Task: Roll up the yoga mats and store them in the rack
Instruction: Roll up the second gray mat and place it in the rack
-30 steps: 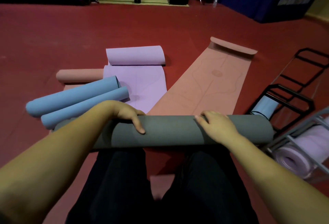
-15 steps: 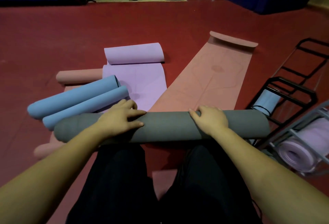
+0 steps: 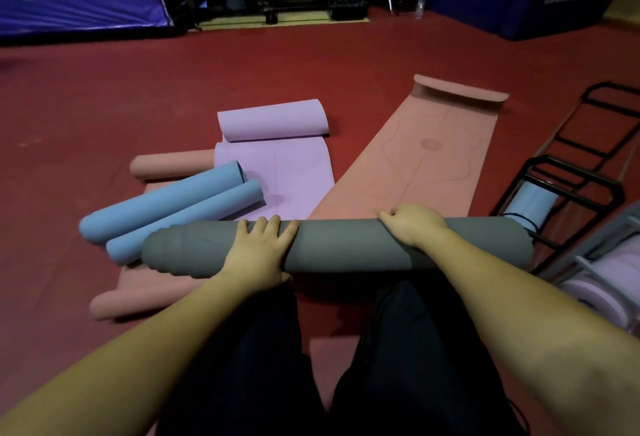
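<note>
The grey mat (image 3: 346, 245) is lying rolled across the floor (image 3: 104, 106) just in front of the person's knees, over the near end of the flat pink mat (image 3: 415, 165). The left hand (image 3: 258, 250) is pressing on it with straight, spread fingers; the right hand (image 3: 414, 224) is resting over the top with fingers bent forward over the roll. The roll is looking soft and springy, probably not heavy, and its left end is showing stepped layers, so it may be loosening if released. Taking it with both hands around the middle part seems safest. On the right the rack (image 3: 568, 193) is standing very near its end, while the blue rolls (image 3: 166, 214) are crowding the left side, so free room is mostly upward and forward.
</note>
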Demonstrator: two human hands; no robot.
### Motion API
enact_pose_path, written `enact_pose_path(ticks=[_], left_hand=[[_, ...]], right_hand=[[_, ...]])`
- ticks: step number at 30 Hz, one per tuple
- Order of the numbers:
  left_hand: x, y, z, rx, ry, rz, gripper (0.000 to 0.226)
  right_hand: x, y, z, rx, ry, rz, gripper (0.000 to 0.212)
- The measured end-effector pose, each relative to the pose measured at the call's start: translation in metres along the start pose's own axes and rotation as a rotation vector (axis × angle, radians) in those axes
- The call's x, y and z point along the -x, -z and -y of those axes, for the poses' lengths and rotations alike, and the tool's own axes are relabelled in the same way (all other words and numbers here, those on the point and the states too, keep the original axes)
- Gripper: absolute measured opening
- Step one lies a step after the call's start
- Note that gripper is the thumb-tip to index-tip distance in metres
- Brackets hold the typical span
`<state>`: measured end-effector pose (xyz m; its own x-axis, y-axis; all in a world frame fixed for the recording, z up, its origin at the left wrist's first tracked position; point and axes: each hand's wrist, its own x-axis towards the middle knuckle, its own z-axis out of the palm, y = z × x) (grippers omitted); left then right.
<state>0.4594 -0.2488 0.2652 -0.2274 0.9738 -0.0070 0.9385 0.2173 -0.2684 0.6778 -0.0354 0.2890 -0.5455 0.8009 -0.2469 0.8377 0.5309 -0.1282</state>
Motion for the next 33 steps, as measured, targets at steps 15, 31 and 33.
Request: enact_pose_path(ticks=[15,31,33], left_hand=[[0.022,0.048,0.034,0.293,-0.109,0.282,0.11],[-0.062,0.036,0.058,0.873,-0.007,0.846,0.086],[-0.066,0.036,0.057,0.915,-0.007,0.884,0.088]], right_hand=[[0.004,0.033,0.015,-0.042,0.018,0.402,0.072],[0.029,-0.011,-0.005,-0.009,0.137,-0.197,0.06],[0.033,-0.021,-0.003,0.054,0.147,-0.251,0.063]])
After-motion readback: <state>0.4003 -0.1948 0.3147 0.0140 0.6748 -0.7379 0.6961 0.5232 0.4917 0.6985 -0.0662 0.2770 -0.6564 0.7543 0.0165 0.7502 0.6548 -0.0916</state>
